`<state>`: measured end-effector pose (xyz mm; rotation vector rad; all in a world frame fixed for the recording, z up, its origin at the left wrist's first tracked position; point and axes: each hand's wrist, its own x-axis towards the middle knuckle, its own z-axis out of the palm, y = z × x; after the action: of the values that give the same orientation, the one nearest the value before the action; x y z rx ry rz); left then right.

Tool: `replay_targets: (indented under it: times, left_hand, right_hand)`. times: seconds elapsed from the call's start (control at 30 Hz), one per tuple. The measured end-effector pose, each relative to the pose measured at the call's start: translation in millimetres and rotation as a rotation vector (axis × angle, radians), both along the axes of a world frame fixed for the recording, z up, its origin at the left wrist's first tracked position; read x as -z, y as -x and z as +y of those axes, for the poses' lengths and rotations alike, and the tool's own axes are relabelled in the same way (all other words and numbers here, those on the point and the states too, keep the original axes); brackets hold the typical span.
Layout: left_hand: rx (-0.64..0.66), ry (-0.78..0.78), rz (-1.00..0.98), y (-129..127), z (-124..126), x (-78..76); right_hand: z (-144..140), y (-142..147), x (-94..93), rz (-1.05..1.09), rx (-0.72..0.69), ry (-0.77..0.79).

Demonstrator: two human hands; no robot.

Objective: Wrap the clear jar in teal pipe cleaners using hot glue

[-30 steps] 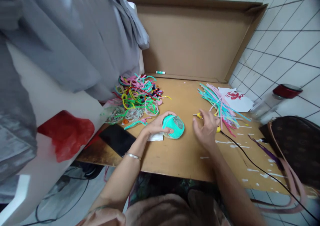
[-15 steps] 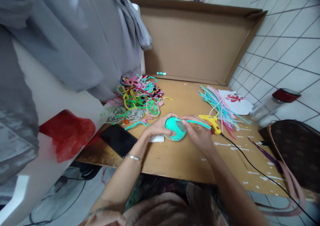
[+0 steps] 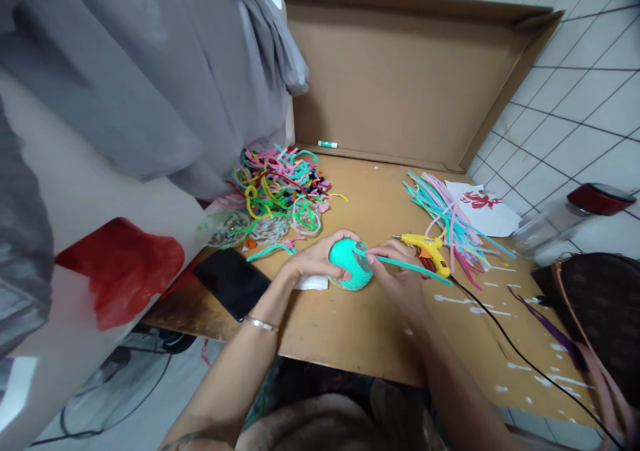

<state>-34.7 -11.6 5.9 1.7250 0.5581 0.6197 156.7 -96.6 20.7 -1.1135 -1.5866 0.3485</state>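
Right hand [image 3: 400, 281] now pinching teal strip [image 3: 413, 266], left hand [image 3: 320, 259] cupping ball [image 3: 350, 271]

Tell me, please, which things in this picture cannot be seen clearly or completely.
Head view only:
- Teal ball: its near side is covered by the left hand and right hand.
- White paper: mostly under the left hand.
- Brown bag: cut off by the right edge.
- Glue gun label: too small to read.
- Jar: blurred.

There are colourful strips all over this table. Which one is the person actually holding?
The single teal strip, pinched by the right hand against the teal-wrapped ball. The other strips lie untouched in a tangled heap and a straight bundle.
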Motion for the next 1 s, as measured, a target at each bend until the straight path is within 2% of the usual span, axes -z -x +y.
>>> replay_targets:
  times: [0.27,0.43,0.8,1.0]
  left_hand:
    - [0.025,-0.005,0.004,0.9,0.6,0.8]
    - [0.027,-0.012,0.026,0.8,-0.2,-2.5]
    - [0.002,-0.023,0.012,2.2,-0.5,-0.6]
    - [0.015,0.002,-0.007,2.3,1.6,-0.1]
  right_hand:
    - [-1.6,1.9,0.3,0.019,0.043,0.031]
    - [-3.2,4.2,0.9,0.008,0.019,0.048]
    - [-4.5,3.1,3.8,-0.06,-0.032,0.015]
    - [-4.1,7.4,5.8,-0.08,-0.015,-0.051]
